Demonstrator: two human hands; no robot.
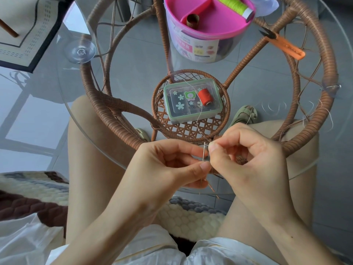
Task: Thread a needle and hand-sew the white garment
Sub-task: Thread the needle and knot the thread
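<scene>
Well below the small box [191,101], the white garment [152,244] is lying across our lap. Just below the box, our left hand [172,165] is pinching the needle [203,153] upright between thumb and forefinger. The thread [198,119] is trailing up over the box. Our right hand [242,159] is pinching it at the needle's top. Up and right of the box, orange snips [284,44] are lying on the glass counter [76,35].

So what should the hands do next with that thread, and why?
The left hand pinches the needle upright; the right hand pinches the white thread right beside its top. So probably ease the thread end into the eye next; whether it's already through is too small to tell.
</scene>
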